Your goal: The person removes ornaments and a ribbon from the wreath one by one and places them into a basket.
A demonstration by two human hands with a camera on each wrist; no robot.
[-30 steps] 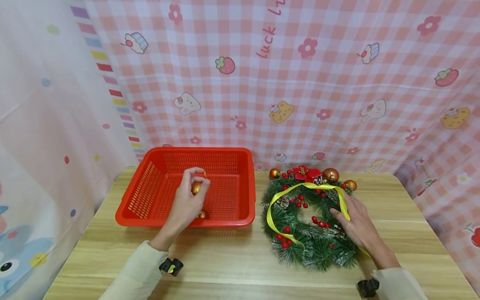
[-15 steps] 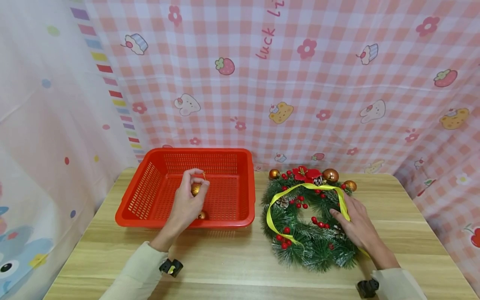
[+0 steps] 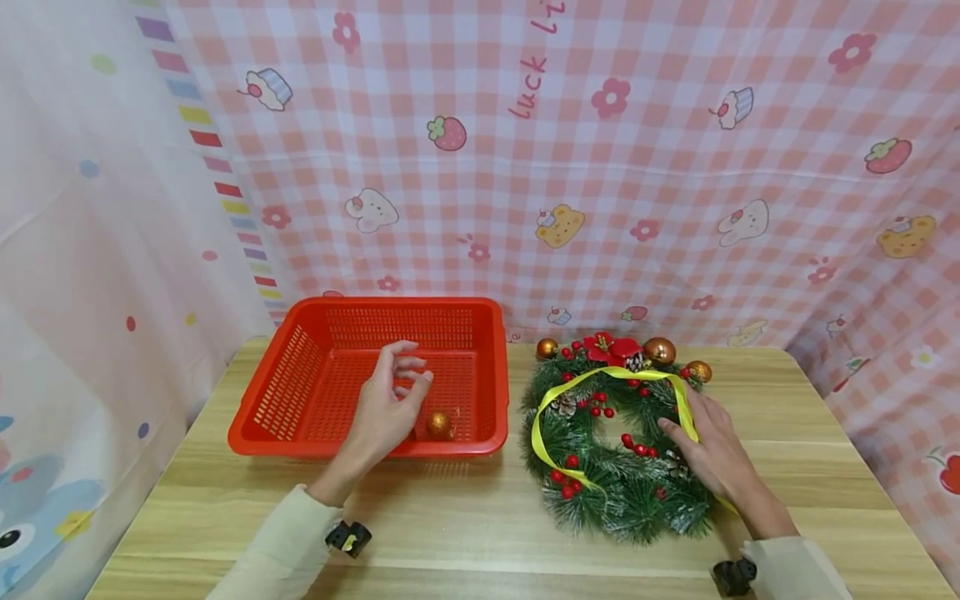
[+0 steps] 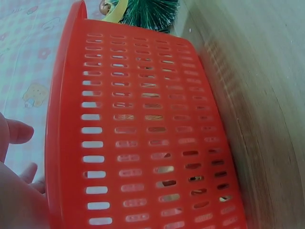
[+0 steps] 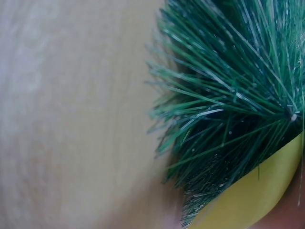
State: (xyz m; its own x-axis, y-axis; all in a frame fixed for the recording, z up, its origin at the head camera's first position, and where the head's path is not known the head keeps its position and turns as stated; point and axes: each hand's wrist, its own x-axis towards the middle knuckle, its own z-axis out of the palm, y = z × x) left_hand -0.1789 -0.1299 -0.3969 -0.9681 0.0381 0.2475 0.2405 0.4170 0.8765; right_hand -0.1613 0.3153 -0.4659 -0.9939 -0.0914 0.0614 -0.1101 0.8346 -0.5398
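Observation:
Over the red plastic basket, my left hand has its fingers loosely bent with nothing between them. A glittery gold ball ornament lies inside, near the front right corner. In the left wrist view the basket wall fills the middle, with fingertips beyond its rim. My right hand grips the right side of the green wreath, thumb toward the inner hole. A yellow ribbon loops over the wreath and passes under this hand. The right wrist view shows green needles and ribbon.
Around the wreath's top sit a red flower, a shiny copper ball and gold balls. Red berries dot the greenery. A wooden table bears everything, and a checked pink curtain hangs behind it.
My left hand has let go of the gold ball ornament, which now lies in the basket, and its fingers have spread slightly. The right hand has kept its place on the wreath.

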